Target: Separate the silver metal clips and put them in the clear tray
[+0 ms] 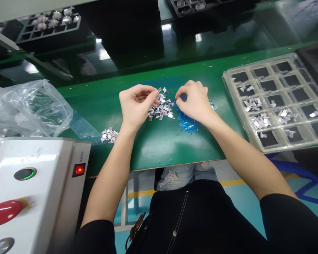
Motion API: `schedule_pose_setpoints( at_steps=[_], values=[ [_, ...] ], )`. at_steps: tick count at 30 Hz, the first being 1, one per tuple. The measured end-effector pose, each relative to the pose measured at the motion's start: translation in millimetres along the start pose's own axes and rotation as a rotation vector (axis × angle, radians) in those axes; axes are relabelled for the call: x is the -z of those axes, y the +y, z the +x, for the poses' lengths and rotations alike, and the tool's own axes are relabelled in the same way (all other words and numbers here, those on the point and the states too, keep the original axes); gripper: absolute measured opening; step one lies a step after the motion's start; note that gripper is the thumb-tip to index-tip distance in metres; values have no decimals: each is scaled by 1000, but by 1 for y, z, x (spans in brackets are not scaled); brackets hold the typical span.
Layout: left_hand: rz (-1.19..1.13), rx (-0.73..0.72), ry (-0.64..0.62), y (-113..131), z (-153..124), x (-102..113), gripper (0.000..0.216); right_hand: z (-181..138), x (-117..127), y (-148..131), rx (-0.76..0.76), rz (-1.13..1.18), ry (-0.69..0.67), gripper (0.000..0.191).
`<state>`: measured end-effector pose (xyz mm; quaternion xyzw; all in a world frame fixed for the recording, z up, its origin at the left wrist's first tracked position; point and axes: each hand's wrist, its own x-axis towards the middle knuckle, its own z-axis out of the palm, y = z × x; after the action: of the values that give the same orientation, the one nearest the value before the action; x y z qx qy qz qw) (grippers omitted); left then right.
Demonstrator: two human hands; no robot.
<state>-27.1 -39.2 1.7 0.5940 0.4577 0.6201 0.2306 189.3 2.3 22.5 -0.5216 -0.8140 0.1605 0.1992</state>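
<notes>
And here both hands work low over the green bench [153,148], the left hand [137,104] at the near edge of a heap of small parts [161,107], thumb and forefinger pressed together, though I cannot tell whether a piece sits between them. Across from it, the right hand [197,100] curls over a tangle of blue strips [188,123]; its thumb and forefinger bend toward each other, and I can't make out whether they meet. The heap lies between the hands, probably for the shortest reach, while the strips sit to the right, likely to keep the two kinds apart. Look at those parts: flat, tiny, silvery with a pinkish cast, dark-lined, tumbled at every angle! More lie in the divided tray [250,75] at right, its walls presumably keeping lots separate
</notes>
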Motion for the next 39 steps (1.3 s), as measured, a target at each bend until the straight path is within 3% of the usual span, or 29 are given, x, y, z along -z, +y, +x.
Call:
schedule_pose_setpoints(
  at_steps=[10,27,34,39],
  values=[
    [-134,-46,-75,21,-1,-29,35,-3,-6,-5,20,-29,-13,21],
    [-156,-77,-176,27,12,-54,36,-8,-12,-11,32,-59,-28,17],
    [-178,-148,-226,30,24,-78,43,-8,-17,-8,90,-32,-15,31],
    [-110,-73,-283,52,28,-99,36,-5,-18,-10,98,-32,11,37]
  ],
)
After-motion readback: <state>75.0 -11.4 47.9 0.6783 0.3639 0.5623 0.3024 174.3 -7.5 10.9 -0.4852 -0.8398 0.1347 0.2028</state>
